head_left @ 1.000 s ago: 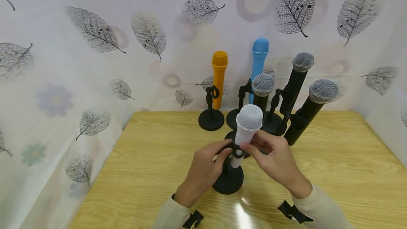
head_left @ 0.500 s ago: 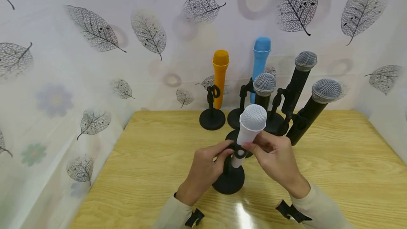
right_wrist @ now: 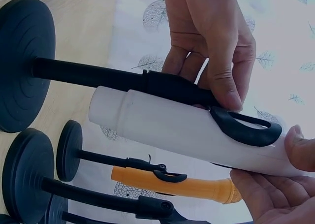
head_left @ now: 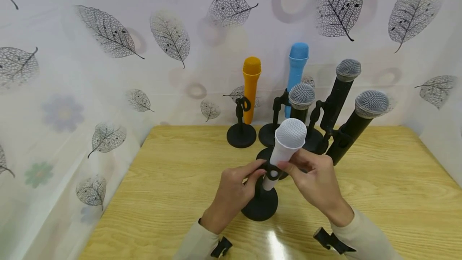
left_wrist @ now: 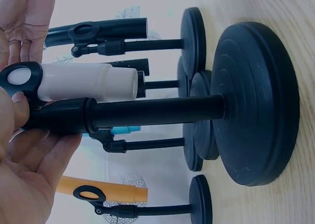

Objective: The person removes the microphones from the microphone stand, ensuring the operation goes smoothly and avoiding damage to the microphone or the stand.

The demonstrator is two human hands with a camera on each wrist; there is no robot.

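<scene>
In the head view a white microphone (head_left: 286, 143) leans to the right, seated in the ring clip of a black desk stand (head_left: 260, 208). My left hand (head_left: 234, 189) pinches the stand's neck just below the clip between thumb and fingers. On the other side my right hand (head_left: 319, 179) grips the microphone's handle just above the clip. The right wrist view shows the clip (right_wrist: 246, 128) around the white handle, with the right thumb and fingers on either side of that handle. Through the left wrist view, the stand's round base (left_wrist: 256, 106) rests on the table.
Behind stand an orange microphone (head_left: 251, 87), a blue microphone (head_left: 297, 65) and several black microphones with silver heads, such as one at the right (head_left: 355, 125), all on black stands. A leaf-patterned cloth (head_left: 195, 51) hangs behind the wooden table (head_left: 162, 196).
The white microphone's head has tilted farther right in the head view, with the right hand still on its handle. The left hand keeps its hold on the stand. The head view has shifted slightly.
</scene>
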